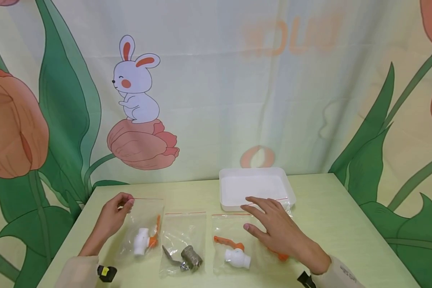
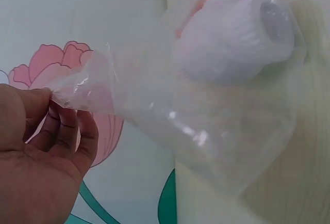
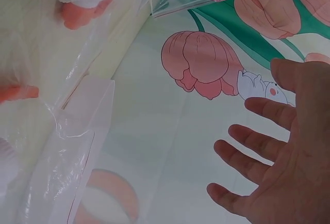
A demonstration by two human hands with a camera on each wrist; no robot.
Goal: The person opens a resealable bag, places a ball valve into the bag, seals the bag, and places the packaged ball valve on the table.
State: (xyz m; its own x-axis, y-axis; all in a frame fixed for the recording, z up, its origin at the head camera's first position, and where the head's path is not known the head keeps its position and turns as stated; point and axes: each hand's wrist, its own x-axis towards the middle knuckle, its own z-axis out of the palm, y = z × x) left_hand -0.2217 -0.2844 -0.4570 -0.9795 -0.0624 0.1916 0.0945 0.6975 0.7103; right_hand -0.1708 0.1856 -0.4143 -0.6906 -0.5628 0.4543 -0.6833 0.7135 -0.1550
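My left hand [image 1: 112,216] pinches the top left corner of a clear zip bag [image 1: 144,210] between thumb and fingertips. Inside that bag is a white plastic ball valve [image 2: 232,38] with an orange handle. Over the right part of the table hovers my right hand [image 1: 275,224], fingers spread, holding nothing. Below it, partly hidden, lies a bag with an orange handle [image 1: 281,257] showing. Just left of this is another bagged white valve [image 1: 237,258] with an orange handle. A bagged grey metal valve [image 1: 192,258] with a lever lies between the two left-hand bags and the right ones.
A shallow white tray [image 1: 253,176] stands at the back of the table [image 1: 320,200], its front right corner overlapped by a bag's top edge. Behind the table hangs a curtain [image 1: 209,100] printed with a rabbit and tulips.
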